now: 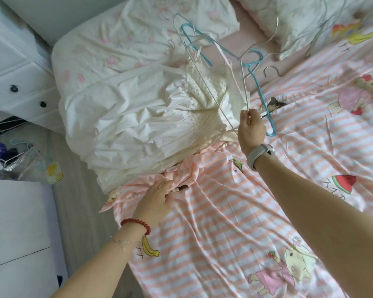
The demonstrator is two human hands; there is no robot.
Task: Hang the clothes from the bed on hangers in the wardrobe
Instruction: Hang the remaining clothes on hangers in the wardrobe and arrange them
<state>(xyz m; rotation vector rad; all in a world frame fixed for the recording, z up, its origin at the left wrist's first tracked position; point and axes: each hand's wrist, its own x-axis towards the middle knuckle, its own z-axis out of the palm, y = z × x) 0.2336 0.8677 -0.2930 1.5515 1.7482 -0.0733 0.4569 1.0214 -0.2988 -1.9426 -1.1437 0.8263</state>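
— Hands, how do they stand?
— My left hand (157,200) lies flat on the striped sheet (213,222); my right hand (251,127) pinches a white hanger (211,91).
— Clothes?
— White dress (138,117), just left of my right hand; blue hanger (260,91) beyond it.

I have one view only, from the camera worn on the person's head, so no second view overlaps it. It looks forward and steeply down onto the bed (235,222) from close above its near side. The wide lens bends the edges. Both forearms enter from the bottom edge; left of the bed I see the floor (78,190) and white drawers (15,67).
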